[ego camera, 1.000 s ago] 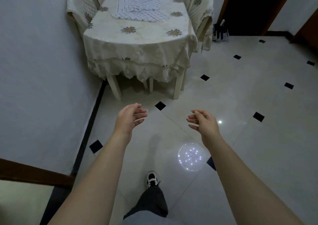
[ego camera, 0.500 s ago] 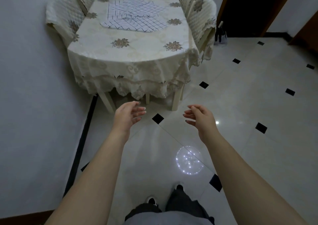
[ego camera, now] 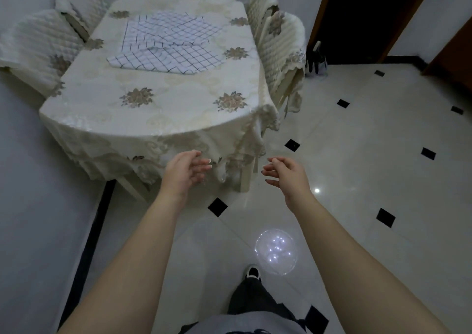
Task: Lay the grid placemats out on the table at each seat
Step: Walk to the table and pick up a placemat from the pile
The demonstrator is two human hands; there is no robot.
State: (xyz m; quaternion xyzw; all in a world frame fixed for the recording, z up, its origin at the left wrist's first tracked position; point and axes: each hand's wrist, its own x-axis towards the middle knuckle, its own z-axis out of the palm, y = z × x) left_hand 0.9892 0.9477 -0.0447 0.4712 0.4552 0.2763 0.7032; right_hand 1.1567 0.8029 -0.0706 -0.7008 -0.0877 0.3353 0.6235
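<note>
White placemats with a dark grid lie in an overlapping heap on the far half of the table, which wears a cream floral cloth. My left hand is raised in front of the table's near edge, fingers loosely apart, holding nothing. My right hand hangs level with it to the right, over the floor, also empty with fingers apart. Both hands are well short of the placemats.
Two covered chairs stand at the table's left against the wall, two more chairs at its right. A dark doorway opens at the back right. Tiled floor stretches to the right. My foot is below.
I have walked closer to the table, so it fills more of the view. Both hands stay raised, empty, in the same pose.
</note>
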